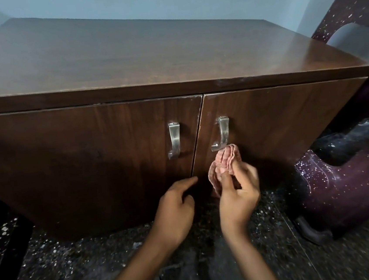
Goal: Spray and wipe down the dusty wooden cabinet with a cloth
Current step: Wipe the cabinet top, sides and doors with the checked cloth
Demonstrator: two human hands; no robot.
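My left hand [175,209] and right hand [239,195] are bare, slim-fingered. My left forearm [133,270] and right forearm [251,262] are bare too, uncovered down to the view's bottom edge.

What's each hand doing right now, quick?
Left hand: open, holding nothing.
Right hand: pinching the pink cloth at the right door handle.

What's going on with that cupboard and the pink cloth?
A person is wiping the wooden cabinet. Their right hand pinches a bunched pink cloth at the right door, just below its metal handle. The left hand holds nothing, its index finger reaching to the gap between the doors. No spray bottle is in view.
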